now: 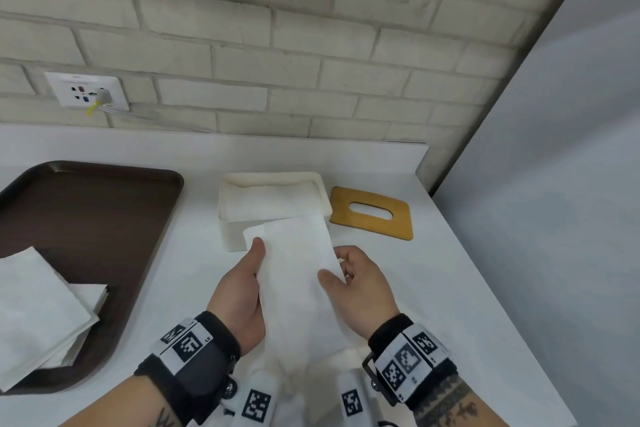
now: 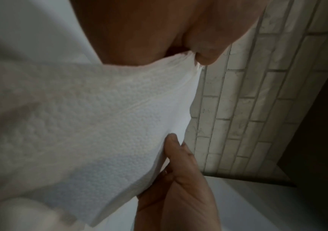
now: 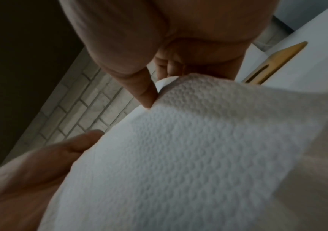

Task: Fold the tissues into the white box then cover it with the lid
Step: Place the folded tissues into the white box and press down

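Observation:
A long white embossed tissue [image 1: 298,274] hangs between both hands in front of the white box [image 1: 273,208]. My left hand [image 1: 247,284] pinches its left edge, thumb on top. My right hand [image 1: 349,274] pinches the right edge, thumb on the sheet and fingers curled behind. The box is uncovered, with folded tissue lying inside. The wooden lid [image 1: 372,212] with an oval slot lies flat on the counter right of the box. In the left wrist view the tissue [image 2: 92,118] fills the frame under my thumb. In the right wrist view the tissue [image 3: 188,156] is held the same way, and the lid [image 3: 273,62] shows behind.
A dark brown tray [image 1: 86,218] at the left holds a stack of unfolded tissues [image 1: 41,312]. A brick wall with a socket [image 1: 88,90] and a plugged cable runs behind the white counter [image 1: 450,288]. The counter ends at the right by a grey wall.

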Available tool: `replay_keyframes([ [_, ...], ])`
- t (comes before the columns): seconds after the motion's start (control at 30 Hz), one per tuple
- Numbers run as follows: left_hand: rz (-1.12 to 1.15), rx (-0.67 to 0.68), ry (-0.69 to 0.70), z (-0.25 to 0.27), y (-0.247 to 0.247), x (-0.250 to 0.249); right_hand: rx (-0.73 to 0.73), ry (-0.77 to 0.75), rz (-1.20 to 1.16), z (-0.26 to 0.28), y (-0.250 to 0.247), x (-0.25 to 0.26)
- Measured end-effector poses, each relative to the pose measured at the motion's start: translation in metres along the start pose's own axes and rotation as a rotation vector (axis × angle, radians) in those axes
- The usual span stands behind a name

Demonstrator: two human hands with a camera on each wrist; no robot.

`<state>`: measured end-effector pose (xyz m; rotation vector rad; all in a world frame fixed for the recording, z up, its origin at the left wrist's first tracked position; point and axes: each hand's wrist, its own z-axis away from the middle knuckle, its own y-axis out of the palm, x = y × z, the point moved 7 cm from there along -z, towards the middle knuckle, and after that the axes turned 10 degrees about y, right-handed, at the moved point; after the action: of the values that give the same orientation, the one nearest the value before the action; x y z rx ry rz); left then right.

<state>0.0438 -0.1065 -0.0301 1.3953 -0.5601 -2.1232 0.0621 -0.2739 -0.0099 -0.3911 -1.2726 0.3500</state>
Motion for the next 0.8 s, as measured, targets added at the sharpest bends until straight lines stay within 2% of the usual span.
replay_keyframes([
  [0.2, -0.083, 0.069, 0.058, 0.002, 0.014, -0.003, 0.033, -0.020, 0.107, -0.002, 0.006, 0.004],
  [0.4, -0.018, 0.050, 0.195, -0.001, 0.011, -0.009, 0.092, 0.005, -0.002, 0.000, 0.001, 0.001],
  [0.5, 0.120, 0.077, 0.220, 0.002, 0.015, -0.018, 0.313, 0.074, -0.072, -0.005, 0.005, -0.019],
  [0.6, 0.229, 0.102, 0.231, 0.002, 0.018, -0.025, 0.499, 0.082, -0.309, -0.001, 0.010, -0.029],
  [0.7, 0.216, 0.063, 0.330, -0.005, 0.006, -0.033, 0.442, 0.088, -0.593, -0.003, -0.003, -0.032],
  [0.8, -0.080, -0.024, 0.426, -0.012, -0.020, -0.035, 0.269, 0.030, -0.726, -0.014, -0.029, -0.038],
])
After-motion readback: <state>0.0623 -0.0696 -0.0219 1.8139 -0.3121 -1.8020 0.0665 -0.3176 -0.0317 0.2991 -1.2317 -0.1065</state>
